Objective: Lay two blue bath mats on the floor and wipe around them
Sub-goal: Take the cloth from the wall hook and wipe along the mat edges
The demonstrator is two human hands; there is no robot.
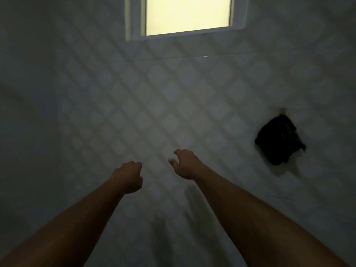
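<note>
No blue bath mat is in view. Both of my bare forearms reach forward toward a dim wall (173, 105) tiled in a pale diamond pattern. My left hand (129, 177) shows its back, its fingers loosely curled under and holding nothing. A little higher and to the right, my right hand (184, 163) has its thumb and fingers apart and relaxed, also holding nothing. Neither hand touches the wall or anything else.
A bright frosted window (187, 15) in a white frame sits at the top centre. A dark crumpled cloth (279, 140) hangs from a small hook on the wall at the right. The room is dim and the floor is out of view.
</note>
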